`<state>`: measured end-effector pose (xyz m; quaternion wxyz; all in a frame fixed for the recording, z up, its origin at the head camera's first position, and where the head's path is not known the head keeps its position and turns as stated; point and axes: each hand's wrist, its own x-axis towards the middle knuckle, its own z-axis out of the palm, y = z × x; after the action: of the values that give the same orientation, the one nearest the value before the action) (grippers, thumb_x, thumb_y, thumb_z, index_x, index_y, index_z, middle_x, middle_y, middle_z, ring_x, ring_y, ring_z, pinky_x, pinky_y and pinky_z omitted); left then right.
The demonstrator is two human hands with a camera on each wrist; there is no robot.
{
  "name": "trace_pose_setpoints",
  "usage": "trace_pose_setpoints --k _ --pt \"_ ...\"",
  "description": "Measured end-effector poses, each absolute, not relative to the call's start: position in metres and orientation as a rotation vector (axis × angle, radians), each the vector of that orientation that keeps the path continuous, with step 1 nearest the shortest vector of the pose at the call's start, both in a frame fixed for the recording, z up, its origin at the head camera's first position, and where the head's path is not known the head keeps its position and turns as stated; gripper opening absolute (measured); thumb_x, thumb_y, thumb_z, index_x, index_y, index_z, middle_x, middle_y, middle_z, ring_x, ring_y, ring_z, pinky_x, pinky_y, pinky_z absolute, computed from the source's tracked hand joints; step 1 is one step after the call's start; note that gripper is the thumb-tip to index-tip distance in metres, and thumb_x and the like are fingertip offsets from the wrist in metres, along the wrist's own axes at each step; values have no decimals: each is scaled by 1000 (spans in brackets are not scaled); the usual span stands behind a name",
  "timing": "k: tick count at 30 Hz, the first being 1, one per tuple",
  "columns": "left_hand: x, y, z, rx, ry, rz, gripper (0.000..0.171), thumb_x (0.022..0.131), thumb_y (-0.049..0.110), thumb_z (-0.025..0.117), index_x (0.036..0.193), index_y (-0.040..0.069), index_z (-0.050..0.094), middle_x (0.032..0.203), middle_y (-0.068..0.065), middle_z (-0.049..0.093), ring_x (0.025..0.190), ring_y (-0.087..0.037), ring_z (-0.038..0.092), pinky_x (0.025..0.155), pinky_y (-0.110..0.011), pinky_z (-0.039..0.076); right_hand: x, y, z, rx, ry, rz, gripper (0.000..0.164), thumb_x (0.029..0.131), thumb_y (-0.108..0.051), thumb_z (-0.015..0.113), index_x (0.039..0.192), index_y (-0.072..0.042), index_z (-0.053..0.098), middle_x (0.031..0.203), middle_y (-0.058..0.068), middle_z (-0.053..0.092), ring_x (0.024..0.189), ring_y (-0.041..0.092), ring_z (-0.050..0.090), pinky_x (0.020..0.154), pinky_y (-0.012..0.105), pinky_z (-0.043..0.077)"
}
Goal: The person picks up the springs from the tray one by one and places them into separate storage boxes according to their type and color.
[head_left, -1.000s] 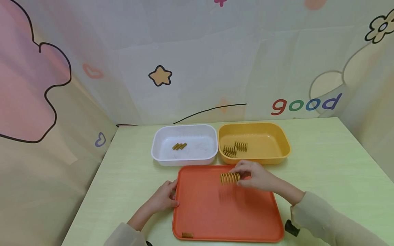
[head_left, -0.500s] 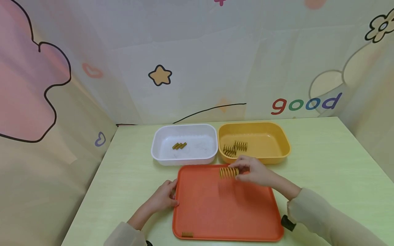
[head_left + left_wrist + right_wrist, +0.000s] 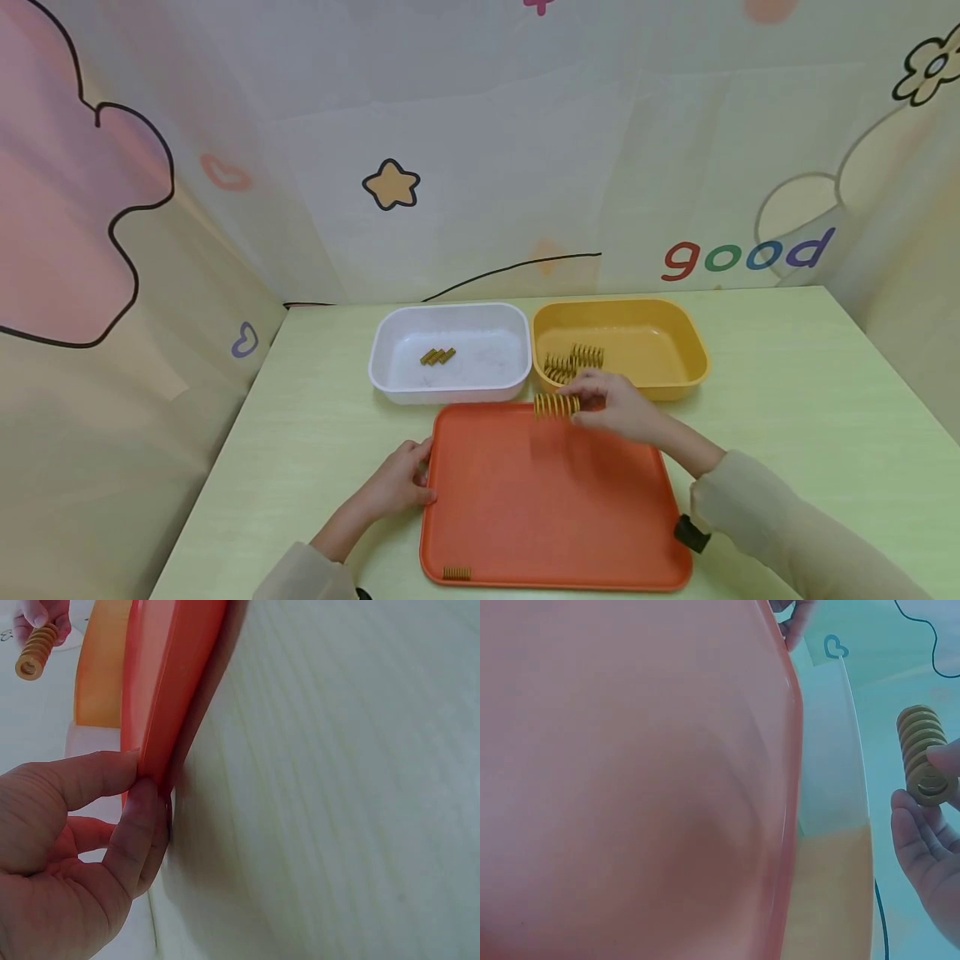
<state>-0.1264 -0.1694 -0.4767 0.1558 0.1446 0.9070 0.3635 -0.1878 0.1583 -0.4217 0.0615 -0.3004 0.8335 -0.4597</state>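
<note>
Over the far edge of the orange-red tray (image 3: 555, 500), my right hand (image 3: 618, 408) pinches a large yellow coil spring (image 3: 556, 406) by its right end. In the right wrist view the same spring (image 3: 920, 746) shows its thick flat coils, with thumb and fingertips at its lower end. My left hand (image 3: 393, 481) grips the tray's left side; the left wrist view shows thumb and fingers (image 3: 109, 776) pinching the rim. One small spring (image 3: 457, 573) lies in the tray's near left corner.
Behind the tray stand a white bin (image 3: 480, 375) with several small springs (image 3: 437, 357) and a yellow bin (image 3: 645, 333) with a few large springs (image 3: 588, 356) at its left. The bins sit side by side on a pale green table (image 3: 795, 400). A printed cloth (image 3: 480, 183) hangs behind.
My right hand has moved away from me with the large spring, from over the tray toward the yellow bin's near edge. The left hand has stayed on the tray rim.
</note>
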Motion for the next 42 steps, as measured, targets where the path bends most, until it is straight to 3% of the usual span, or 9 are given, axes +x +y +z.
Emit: trace_pose_setpoints --k 6,21,42 --pt "-126 -169 -475 408 2584 1065 77 68 -3 69 134 -6 30 91 -13 41 68 -14 44 56 -19 39 -195 156 -422 -883 2567 -1410 30 71 -1 67 100 4 64 90 13 56 73 20 51 67 22 47" --pt "-126 -169 -475 408 2585 1048 77 68 -3 69 134 -6 30 91 -13 41 68 -14 44 56 -19 39 -212 158 -425 -830 2630 -1366 31 73 -2 66 103 3 63 88 14 56 73 11 49 67 21 47" --pt "-126 -170 -474 404 2565 1068 76 68 -2 69 134 -8 29 91 -14 41 68 -15 44 55 -20 40 -227 165 -419 -659 2690 -1353 34 76 -6 66 108 4 60 93 15 55 76 17 50 62 19 44"
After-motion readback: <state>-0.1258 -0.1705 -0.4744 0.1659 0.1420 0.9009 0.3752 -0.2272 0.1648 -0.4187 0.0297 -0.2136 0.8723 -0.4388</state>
